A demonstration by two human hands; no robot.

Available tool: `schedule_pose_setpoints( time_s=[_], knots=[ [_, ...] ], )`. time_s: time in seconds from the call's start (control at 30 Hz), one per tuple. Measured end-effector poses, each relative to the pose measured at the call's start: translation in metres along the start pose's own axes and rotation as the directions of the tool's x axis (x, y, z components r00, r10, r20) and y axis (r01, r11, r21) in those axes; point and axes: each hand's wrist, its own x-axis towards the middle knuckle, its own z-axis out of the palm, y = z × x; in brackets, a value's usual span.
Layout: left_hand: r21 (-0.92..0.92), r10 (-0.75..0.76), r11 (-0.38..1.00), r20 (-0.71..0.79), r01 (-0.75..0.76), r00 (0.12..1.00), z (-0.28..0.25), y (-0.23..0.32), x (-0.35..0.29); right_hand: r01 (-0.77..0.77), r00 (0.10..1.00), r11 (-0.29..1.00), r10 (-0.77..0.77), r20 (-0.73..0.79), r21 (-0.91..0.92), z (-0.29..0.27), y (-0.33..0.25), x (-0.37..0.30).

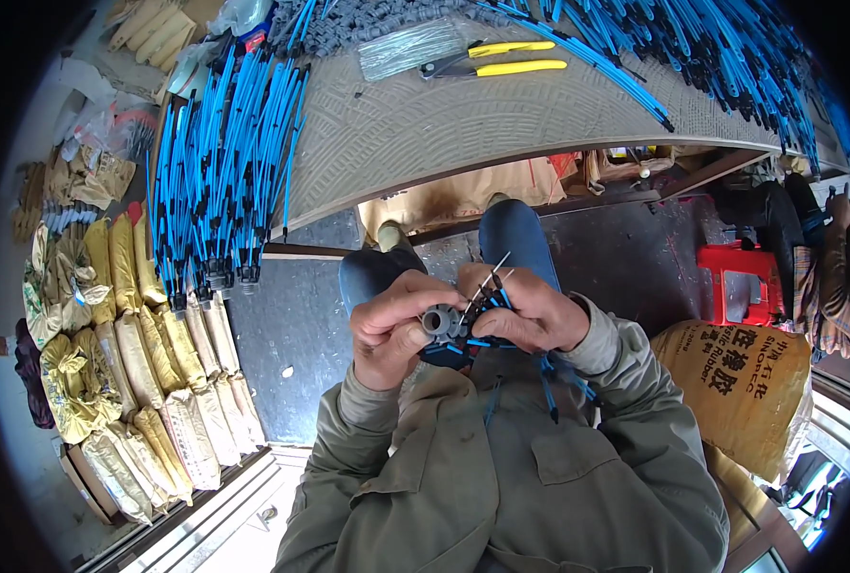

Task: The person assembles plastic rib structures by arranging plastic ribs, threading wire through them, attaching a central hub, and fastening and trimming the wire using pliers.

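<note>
Above my lap, my left hand [391, 320] is closed, thumb and fingers gripping a grey plastic fitting [437, 325] with a round hole facing up. Just beside it, my right hand [530, 310] closes around a bundle of thin blue tubes with black ends [550, 387], which hang down in front of my jacket. Thin pale wire pieces [488, 283] stick up between the two hands. Where the wires meet the fitting and the tubes is partly hidden by my fingers.
On the textured table [396, 134] lie yellow-handled cutters [515, 57], a bundle of cut wires [410, 48] and heaps of blue tubes [229, 162]. Filled sacks [148, 353] stack at left. A red stool [740, 277], a large sack [730, 382] and another person's arm [837, 277] are at right.
</note>
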Motion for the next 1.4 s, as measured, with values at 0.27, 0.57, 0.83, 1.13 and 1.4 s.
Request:
schedule_pose_setpoints(
  time_s=[0.27,0.57,0.83,1.13,1.4],
  knots=[
    [0.041,-0.095,0.995,0.09,0.091,0.991,-0.006,0.008,0.005,-0.082,0.992,0.872,0.117,-0.044,0.482,0.011,0.012,0.0],
    [0.009,-0.12,0.993,0.078,0.12,0.99,-0.011,0.008,-0.001,-0.203,0.977,0.863,0.211,0.034,0.462,0.015,0.011,0.001],
    [0.069,-0.124,0.991,0.08,0.118,0.989,-0.01,0.012,-0.006,-0.062,0.998,0.942,0.065,0.002,0.328,0.017,0.011,0.0],
    [0.098,0.043,0.993,0.273,-0.072,0.961,-0.027,0.001,0.005,0.022,0.999,0.954,-0.033,0.032,0.3,0.016,0.015,0.006],
    [-0.006,0.1,0.994,0.389,-0.106,0.916,-0.029,-0.011,0.02,-0.283,0.954,0.878,0.218,0.204,0.386,-0.001,0.019,0.001]
  ],
)
